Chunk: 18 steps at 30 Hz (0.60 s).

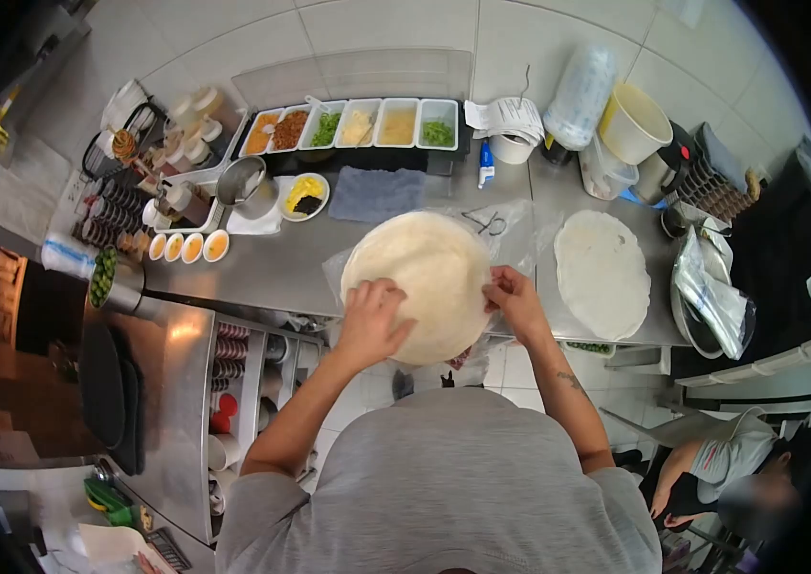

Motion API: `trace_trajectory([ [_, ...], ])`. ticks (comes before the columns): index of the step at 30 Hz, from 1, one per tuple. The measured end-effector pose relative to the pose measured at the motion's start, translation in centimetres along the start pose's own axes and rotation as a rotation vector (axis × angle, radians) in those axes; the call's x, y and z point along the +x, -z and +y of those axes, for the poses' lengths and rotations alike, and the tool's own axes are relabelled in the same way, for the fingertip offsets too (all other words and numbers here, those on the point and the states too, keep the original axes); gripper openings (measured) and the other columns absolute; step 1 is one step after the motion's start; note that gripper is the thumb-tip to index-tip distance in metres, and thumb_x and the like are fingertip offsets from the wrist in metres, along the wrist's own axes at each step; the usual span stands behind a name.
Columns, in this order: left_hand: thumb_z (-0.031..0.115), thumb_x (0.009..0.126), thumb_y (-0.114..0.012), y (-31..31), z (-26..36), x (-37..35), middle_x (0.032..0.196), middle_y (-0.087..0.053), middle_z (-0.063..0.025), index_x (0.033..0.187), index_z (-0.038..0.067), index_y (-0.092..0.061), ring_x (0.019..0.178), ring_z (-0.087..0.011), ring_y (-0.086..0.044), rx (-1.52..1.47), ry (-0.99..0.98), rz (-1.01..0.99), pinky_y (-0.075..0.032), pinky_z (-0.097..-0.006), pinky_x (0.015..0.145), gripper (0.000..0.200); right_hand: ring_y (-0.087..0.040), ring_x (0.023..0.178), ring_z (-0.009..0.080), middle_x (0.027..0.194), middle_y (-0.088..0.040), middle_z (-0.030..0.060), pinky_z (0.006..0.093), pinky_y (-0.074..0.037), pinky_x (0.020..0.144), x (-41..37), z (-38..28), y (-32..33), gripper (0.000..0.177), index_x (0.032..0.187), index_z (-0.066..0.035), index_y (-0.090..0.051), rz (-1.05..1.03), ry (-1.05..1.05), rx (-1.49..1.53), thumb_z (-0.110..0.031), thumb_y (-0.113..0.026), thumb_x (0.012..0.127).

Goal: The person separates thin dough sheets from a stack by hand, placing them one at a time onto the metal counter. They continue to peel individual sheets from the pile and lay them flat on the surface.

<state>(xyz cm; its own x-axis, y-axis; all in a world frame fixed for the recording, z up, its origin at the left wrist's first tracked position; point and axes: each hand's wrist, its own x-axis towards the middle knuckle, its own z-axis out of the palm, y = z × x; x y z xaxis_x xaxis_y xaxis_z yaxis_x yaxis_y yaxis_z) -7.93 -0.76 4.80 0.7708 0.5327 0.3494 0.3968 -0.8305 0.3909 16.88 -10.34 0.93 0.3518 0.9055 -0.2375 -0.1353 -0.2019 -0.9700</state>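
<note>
A large round flour tortilla (420, 273) lies over a clear plastic bag (511, 234) at the front edge of the steel counter. My left hand (374, 323) rests flat on its lower left part, fingers spread. At the right rim, my right hand (513, 298) pinches the tortilla's edge between thumb and fingers. A second tortilla (602, 275), thinner and paler with a small hole near its top, lies flat on the counter to the right. A dark looped shape shows on the plastic just beyond the first tortilla.
Topping tubs (360, 124) line the back wall. Before them are a folded blue cloth (377, 194), a plate of yellow and black food (305, 197) and a metal pot (247, 187). A foil-covered pan (712, 287) stands far right. Another person (726, 459) is at lower right.
</note>
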Motion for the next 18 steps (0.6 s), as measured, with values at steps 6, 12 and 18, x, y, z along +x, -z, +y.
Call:
trace_trajectory([
  [6, 0.016, 0.080, -0.063, -5.8, 1.2, 2.1, 0.089, -0.055, -0.0094, 0.095, 0.003, -0.056, 0.076, -0.0275, -0.054, -0.365, 0.084, -0.111, -0.044, -0.0351, 0.069, 0.021, -0.059, 0.079, 0.0137, 0.092, -0.062, 0.0061, 0.0260, -0.049, 0.071, 2.7, -3.0, -1.2, 0.029, 0.111, 0.001, -0.055, -0.028, 0.006, 0.419, -0.016, -0.059, 0.088],
  [12, 0.019, 0.092, -0.055, -4.2, 1.6, 7.0, 0.079, -0.057, 0.0029, 0.099, 0.003, -0.058, 0.072, -0.0081, -0.052, -1.159, 0.508, -0.092, -0.044, -0.0259, 0.065, 0.018, -0.044, 0.117, 0.0191, 0.134, -0.040, 0.0103, 0.0370, -0.038, 0.098, -0.2, 0.6, -2.3, 0.063, 0.141, -0.010, -0.029, -0.245, 0.005, 0.625, -0.047, -0.049, 0.092],
  [18, 0.024, 0.083, -0.066, -6.0, -4.0, 9.5, 0.086, -0.058, -0.0025, 0.106, 0.001, -0.059, 0.084, -0.0136, -0.056, -0.380, 0.182, 0.147, -0.045, -0.0262, 0.076, 0.033, -0.044, 0.123, 0.0242, 0.138, -0.041, 0.0090, 0.0375, -0.038, 0.102, 0.2, -0.9, -3.9, 0.055, 0.142, -0.010, -0.029, -0.251, -0.016, 0.769, -0.025, -0.046, 0.093],
])
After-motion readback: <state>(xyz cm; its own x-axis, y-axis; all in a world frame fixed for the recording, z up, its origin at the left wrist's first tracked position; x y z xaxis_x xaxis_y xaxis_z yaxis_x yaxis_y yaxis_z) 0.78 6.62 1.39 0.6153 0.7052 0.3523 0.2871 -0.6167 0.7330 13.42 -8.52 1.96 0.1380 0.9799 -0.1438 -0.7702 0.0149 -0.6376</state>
